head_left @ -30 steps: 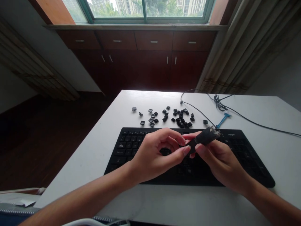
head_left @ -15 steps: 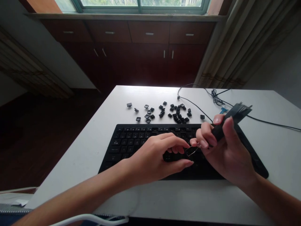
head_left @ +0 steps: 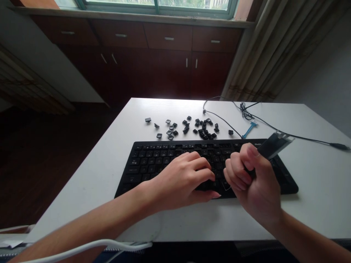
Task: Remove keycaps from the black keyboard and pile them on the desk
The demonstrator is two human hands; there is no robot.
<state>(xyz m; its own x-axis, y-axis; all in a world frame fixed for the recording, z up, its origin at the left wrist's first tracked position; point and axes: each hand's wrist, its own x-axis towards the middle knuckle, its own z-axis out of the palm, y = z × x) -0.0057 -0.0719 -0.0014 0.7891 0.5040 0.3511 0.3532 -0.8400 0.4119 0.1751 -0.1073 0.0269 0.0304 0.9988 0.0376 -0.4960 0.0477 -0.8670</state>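
Note:
A black keyboard (head_left: 153, 160) lies on the white table (head_left: 309, 190). My left hand (head_left: 183, 180) rests flat on the keys near the middle of the keyboard, fingers curled down onto them. My right hand (head_left: 253, 182) is closed around a dark keycap puller (head_left: 274, 144), whose handle sticks up to the right; its wire end points down at the keys beside my left fingertips. Several loose black keycaps (head_left: 197, 129) are scattered on the table beyond the keyboard.
A black cable (head_left: 274, 128) runs across the back right of the table, with a small blue tool (head_left: 249, 129) beside it. A white cable (head_left: 90, 246) crosses the near edge. Dark wood cabinets (head_left: 164, 62) and a curtain (head_left: 268, 54) stand behind the table.
My right hand has turned the puller so its wire end points down and lowered it to the keys. My left hand has dropped from the tool onto the keyboard. The view has tilted down.

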